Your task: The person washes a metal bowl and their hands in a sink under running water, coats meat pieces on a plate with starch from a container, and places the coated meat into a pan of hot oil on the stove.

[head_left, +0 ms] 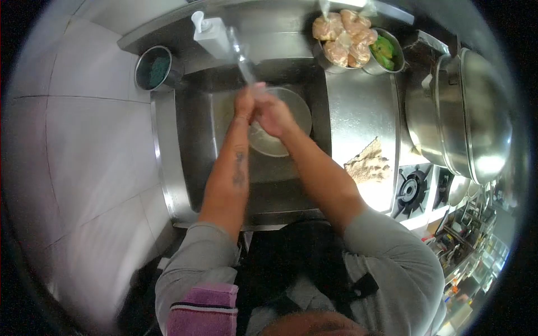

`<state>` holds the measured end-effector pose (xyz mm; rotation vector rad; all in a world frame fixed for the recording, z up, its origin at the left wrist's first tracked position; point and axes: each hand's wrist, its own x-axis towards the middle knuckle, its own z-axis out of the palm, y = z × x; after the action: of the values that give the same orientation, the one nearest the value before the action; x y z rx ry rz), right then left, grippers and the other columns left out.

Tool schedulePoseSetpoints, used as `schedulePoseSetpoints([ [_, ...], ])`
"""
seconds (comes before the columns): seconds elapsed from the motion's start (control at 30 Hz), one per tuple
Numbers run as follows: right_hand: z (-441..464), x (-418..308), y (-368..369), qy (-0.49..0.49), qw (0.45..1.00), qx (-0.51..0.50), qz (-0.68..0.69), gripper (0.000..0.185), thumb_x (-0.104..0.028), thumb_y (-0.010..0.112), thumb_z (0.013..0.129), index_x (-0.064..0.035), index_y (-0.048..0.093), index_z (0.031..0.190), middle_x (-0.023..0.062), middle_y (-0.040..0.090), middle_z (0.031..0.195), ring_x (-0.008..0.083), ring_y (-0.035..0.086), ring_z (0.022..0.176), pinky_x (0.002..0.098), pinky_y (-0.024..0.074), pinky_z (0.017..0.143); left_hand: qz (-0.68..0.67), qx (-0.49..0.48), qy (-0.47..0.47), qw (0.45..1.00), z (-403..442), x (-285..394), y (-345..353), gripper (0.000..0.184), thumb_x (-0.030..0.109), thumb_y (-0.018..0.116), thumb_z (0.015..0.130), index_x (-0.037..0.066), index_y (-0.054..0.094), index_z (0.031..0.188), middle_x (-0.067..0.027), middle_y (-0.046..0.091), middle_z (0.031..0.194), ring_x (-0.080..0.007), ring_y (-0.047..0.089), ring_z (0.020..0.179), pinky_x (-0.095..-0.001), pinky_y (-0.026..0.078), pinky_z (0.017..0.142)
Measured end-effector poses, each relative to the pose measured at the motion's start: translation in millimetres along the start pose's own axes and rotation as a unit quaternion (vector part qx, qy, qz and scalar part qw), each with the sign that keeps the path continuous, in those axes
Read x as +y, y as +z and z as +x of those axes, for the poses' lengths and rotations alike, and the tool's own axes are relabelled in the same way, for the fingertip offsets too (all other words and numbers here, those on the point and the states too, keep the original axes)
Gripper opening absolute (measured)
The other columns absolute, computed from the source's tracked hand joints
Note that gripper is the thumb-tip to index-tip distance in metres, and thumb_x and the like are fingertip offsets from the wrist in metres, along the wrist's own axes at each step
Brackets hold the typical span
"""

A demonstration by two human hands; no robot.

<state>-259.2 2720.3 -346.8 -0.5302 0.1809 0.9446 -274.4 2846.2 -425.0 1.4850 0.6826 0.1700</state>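
Observation:
My left hand (245, 105) and my right hand (273, 116) press against each other under the tap (237, 51), near the middle of the sink. Both are blurred, and their fingers overlap, so I cannot make out whether anything is between them. Right below them, a round bowl (301, 115) rests in the steel sink (196, 168), with what looks like cloudy liquid inside. Behind the sink, to the left of the tap, stands a white pump bottle (212, 38).
A metal pot (147, 70) with a dark green scrubber is at the left. Bagged raw meat (343, 36) and a container of green vegetables (384, 51) sit at the back right. A crumpled brown cloth (370, 162) lies near a gas burner (413, 189) and a large steel pot (485, 117).

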Motion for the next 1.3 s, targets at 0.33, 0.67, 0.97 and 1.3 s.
schedulePoseSetpoints([
  [0.33, 4, 0, 4, -0.232, 0.836, 0.086, -0.490, 0.035, -0.010, 0.057, 0.100, 0.0048, 0.060, 0.131, 0.0247, 0.063, 0.132, 0.0344, 0.059, 0.127, 0.0470, 0.0392, 0.117, -0.321, -0.006, -0.138, 0.937, -15, 14, 28, 0.036, 0.039, 0.055, 0.102, 0.005, 0.065, 0.110, -0.0112, 0.069, 0.098, -0.0277, 0.067, 0.094, -0.0430, 0.056, 0.087],
  [0.67, -23, -34, -22, -0.240, 0.124, -0.148, -0.951, 0.060, -0.026, 0.059, 0.093, -0.0029, 0.050, 0.148, 0.0145, 0.047, 0.156, 0.0372, 0.038, 0.148, 0.0510, 0.0184, 0.126, -0.259, 0.003, -0.030, 0.965, -37, 35, 37, 0.026, 0.024, 0.066, 0.096, 0.000, 0.071, 0.104, -0.0139, 0.072, 0.093, -0.0271, 0.069, 0.082, -0.0414, 0.055, 0.075],
  [0.97, -26, -16, -32, -0.295, 0.222, -0.147, -0.918, 0.053, -0.025, 0.052, 0.097, -0.0011, 0.053, 0.144, 0.0199, 0.048, 0.154, 0.0341, 0.034, 0.151, 0.0498, 0.0171, 0.127, -0.118, 0.112, -0.091, 0.983, -39, 67, 25, 0.032, 0.028, 0.059, 0.102, -0.003, 0.069, 0.105, -0.0133, 0.071, 0.095, -0.0238, 0.068, 0.081, -0.0417, 0.054, 0.073],
  [1.3, -22, -24, 1, -0.149, 0.717, -0.142, -0.666, 0.045, -0.033, 0.054, 0.102, -0.0001, 0.061, 0.131, 0.0237, 0.059, 0.141, 0.0299, 0.054, 0.136, 0.0420, 0.0340, 0.119, -0.464, 0.018, -0.090, 0.881, -17, 34, 20, 0.034, 0.035, 0.060, 0.101, 0.007, 0.069, 0.118, -0.0084, 0.072, 0.110, -0.0226, 0.068, 0.099, -0.0384, 0.054, 0.091],
])
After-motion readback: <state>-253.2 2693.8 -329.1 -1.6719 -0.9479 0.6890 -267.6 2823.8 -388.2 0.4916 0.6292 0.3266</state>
